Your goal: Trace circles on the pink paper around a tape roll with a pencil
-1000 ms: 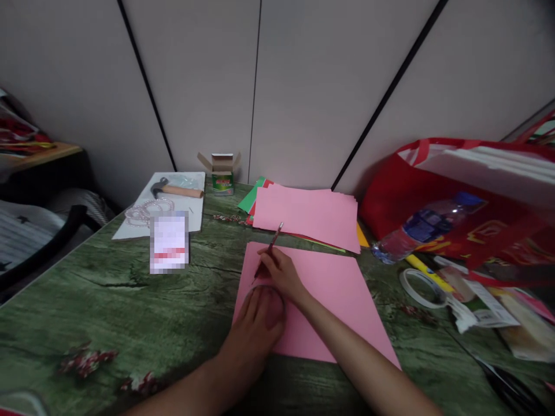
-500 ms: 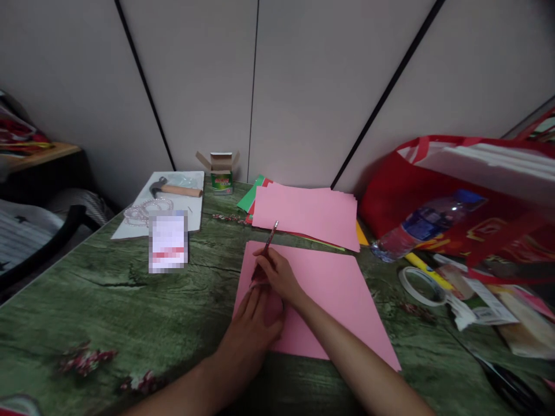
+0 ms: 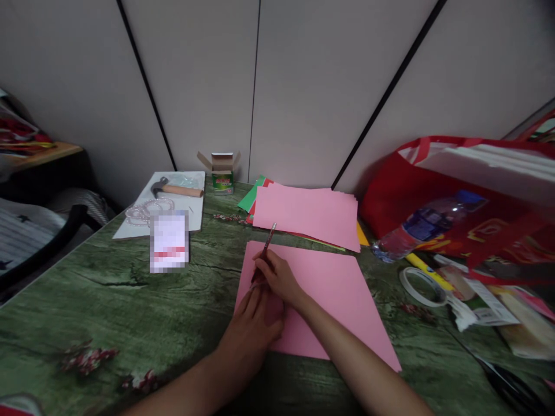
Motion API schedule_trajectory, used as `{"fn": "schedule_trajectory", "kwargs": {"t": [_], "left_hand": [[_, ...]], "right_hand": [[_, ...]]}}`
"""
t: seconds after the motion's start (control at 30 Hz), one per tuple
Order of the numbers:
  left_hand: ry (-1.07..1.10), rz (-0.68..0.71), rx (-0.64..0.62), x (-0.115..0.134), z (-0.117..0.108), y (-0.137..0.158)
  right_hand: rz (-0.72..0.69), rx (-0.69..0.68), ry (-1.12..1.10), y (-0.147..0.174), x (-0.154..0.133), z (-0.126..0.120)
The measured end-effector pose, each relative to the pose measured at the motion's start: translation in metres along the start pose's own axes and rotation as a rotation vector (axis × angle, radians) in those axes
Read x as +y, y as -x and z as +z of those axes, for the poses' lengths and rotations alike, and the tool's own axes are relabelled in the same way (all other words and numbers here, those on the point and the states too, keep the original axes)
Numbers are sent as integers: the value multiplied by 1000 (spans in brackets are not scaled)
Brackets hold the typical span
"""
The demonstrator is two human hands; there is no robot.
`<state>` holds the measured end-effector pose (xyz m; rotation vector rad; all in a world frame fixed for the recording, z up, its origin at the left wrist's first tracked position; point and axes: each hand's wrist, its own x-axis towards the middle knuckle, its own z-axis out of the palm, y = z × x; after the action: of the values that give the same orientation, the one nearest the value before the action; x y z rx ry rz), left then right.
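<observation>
A pink sheet of paper (image 3: pixel 333 300) lies on the green wood-patterned table in front of me. My right hand (image 3: pixel 276 274) is closed around a pencil (image 3: pixel 269 238), its eraser end pointing up and away and its lower end near the sheet's left side. Just below, my left hand (image 3: pixel 254 315) rests on the same sheet, fingers stretched forward and thumb apart. A thin pale curved edge (image 3: pixel 259 284) shows by the left fingertips; the rest of that thing is hidden under the hands, so I cannot make out its kind.
Behind the sheet lies a stack of coloured paper (image 3: pixel 307 214). To the left are a phone-like blurred rectangle (image 3: pixel 169 242), a hammer (image 3: pixel 177 189), beads (image 3: pixel 147 212) and a small open box (image 3: pixel 222 180). At right: a bottle (image 3: pixel 427 222), red bag (image 3: pixel 385 179), tape roll (image 3: pixel 422 287), scissors (image 3: pixel 511 384).
The pencil's top has shifted slightly left and down, and my right hand has moved very slightly. My left hand stays in place on the paper.
</observation>
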<state>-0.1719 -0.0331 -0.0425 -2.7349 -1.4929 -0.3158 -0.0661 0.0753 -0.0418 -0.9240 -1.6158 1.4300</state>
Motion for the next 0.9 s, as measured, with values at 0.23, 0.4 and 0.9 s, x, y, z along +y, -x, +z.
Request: {"fn": "schedule_trajectory", "kwargs": {"t": [0.23,0.4,0.9], "left_hand": [[-10,22,31,-1,1,1],[-32,20,33,-1,2,1],[-22,0,-20,-1,2,0]], "right_hand": [[-14,13,77,1,0,-2],[5,20,117,2,0,-6],[46,68,85,6,8,-14]]}}
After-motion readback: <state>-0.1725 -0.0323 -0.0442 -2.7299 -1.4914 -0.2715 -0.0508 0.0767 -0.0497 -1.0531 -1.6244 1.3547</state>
